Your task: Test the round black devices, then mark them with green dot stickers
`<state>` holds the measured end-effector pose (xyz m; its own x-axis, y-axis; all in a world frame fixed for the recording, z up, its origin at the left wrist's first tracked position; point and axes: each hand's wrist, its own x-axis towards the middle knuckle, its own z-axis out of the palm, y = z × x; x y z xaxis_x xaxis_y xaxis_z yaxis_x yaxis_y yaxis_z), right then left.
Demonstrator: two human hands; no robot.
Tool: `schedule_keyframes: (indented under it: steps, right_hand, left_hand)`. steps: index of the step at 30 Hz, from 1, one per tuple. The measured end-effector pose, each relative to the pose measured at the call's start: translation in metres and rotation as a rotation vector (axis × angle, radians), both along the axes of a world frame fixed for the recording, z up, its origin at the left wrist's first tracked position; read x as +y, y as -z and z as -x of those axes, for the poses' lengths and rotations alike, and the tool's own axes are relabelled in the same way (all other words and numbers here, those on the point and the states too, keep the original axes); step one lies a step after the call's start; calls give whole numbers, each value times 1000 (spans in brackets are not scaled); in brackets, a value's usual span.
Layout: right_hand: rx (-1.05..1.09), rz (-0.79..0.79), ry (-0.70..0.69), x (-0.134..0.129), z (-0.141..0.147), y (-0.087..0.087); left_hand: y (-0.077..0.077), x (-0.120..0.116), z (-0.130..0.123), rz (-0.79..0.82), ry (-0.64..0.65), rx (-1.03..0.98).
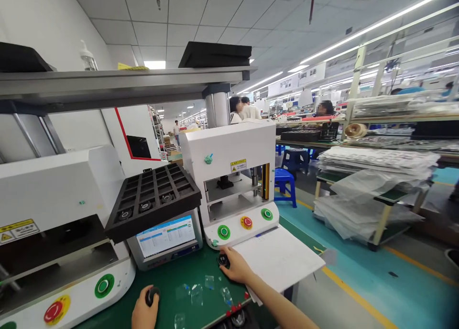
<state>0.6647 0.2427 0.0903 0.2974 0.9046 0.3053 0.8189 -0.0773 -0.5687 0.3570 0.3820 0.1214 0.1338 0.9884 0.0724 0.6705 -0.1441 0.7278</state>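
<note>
My left hand (143,312) is closed round a small black round watch body (152,295) just above the green mat (163,279). My right hand (236,268) grips another round watch body (223,260), dark with small light marks on its face, close to the front of the white press (229,149). Between the hands, several clear film pieces (197,294) with blue tabs lie on the mat. A black compartment tray (116,226) rests on top of a screen unit (167,238); several round watch bodies (146,206) sit in its near row.
The press carries green buttons (224,232) and a red emergency stop (246,222). A second press (43,190) stands at left. White sheets (279,257) overhang the bench's right edge. More black parts (238,317) and red bits lie at the front edge. A shelf (125,82) crosses overhead.
</note>
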Motion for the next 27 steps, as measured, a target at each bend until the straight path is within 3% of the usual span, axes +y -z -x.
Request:
schedule_keyframes:
  steps: [6, 13, 22, 27]
  right_hand:
    - [-35, 23, 13, 1, -1, 9]
    - [-50, 66, 0, -1, -3, 15]
    - [-47, 15, -30, -2, 2, 4]
    - [-69, 14, 30, -5, 4, -17]
  left_hand:
    - [9, -2, -1, -115, 32, 63]
    - [18, -8, 3, -119, 92, 56]
    - [4, -9, 3, -78, 4, 4]
    - [-2, 1, 1, -25, 20, 36]
